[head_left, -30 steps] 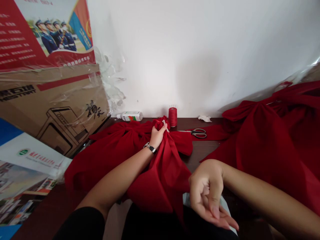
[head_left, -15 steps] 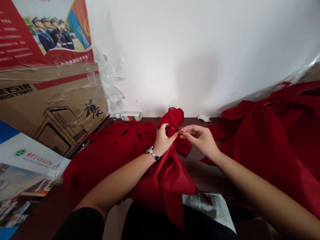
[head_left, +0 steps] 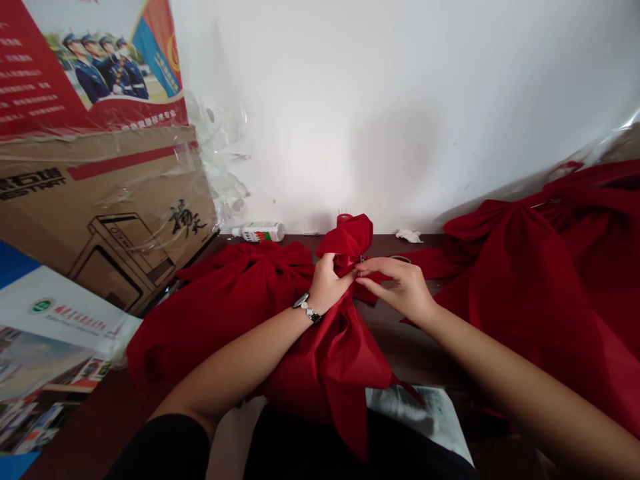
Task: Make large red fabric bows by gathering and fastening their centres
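My left hand (head_left: pixel 330 283), a watch and bracelet at its wrist, closes around the gathered middle of a red fabric bow (head_left: pixel 345 340). A bunched loop of the cloth stands above that hand, and the tails hang below over my lap. Beside the left thumb, my right hand (head_left: pixel 400 283) is closed in a pinch at the bow's gathered part. A thin, bright, needle-like piece (head_left: pixel 361 270) shows at its fingertips; its exact kind is hard to make out. Behind the right fingers lies a thin, dark curved loop (head_left: pixel 400 258), partly hidden.
Another red bow (head_left: pixel 215 300) lies on the dark table at left, and more red cloth (head_left: pixel 540 267) is heaped at right. A white bottle (head_left: pixel 263 232) lies by the wall, with crumpled white paper (head_left: pixel 409 236) farther right. A cardboard box (head_left: pixel 110 213) stands at left.
My right hand has shifted slightly down, its fingers now more bent, and the curved loop behind it has come into view. The bow's top loop has tipped a little to the right.
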The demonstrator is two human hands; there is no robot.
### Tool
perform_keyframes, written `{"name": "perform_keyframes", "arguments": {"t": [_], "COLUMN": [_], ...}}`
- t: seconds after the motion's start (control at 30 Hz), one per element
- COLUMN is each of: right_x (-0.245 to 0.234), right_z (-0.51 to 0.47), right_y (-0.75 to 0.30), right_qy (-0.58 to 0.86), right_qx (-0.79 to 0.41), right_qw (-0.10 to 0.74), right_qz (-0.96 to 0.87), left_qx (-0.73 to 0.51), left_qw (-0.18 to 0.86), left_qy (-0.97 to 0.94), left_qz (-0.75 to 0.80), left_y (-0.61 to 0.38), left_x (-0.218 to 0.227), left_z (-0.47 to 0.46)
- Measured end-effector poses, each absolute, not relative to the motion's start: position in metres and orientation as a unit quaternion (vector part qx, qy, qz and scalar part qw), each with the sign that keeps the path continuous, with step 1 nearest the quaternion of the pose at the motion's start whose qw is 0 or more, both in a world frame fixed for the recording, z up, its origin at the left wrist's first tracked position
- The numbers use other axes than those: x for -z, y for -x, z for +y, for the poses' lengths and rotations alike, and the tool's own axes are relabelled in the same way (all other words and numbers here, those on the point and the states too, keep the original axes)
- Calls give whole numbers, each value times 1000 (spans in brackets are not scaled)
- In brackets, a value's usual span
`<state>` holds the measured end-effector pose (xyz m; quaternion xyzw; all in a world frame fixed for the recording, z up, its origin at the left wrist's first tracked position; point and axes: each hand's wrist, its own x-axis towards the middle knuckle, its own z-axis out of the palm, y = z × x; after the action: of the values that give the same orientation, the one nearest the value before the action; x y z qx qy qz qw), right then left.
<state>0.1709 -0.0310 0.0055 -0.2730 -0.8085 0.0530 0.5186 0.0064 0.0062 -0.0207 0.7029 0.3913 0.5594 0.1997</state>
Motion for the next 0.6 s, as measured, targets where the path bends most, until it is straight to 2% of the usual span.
{"name": "perform_keyframes", "arguments": {"t": [0.6], "right_x": [-7], "right_z": [-29], "right_y": [-174], "right_qy": [251], "right_qx": [24], "right_qw": [483], "right_qz": [-838], "left_qx": [-565], "left_qw": [181], "left_qy": [-714], "left_qz": [371], "left_y": [-5], "left_x": [23], "left_z": [8]}}
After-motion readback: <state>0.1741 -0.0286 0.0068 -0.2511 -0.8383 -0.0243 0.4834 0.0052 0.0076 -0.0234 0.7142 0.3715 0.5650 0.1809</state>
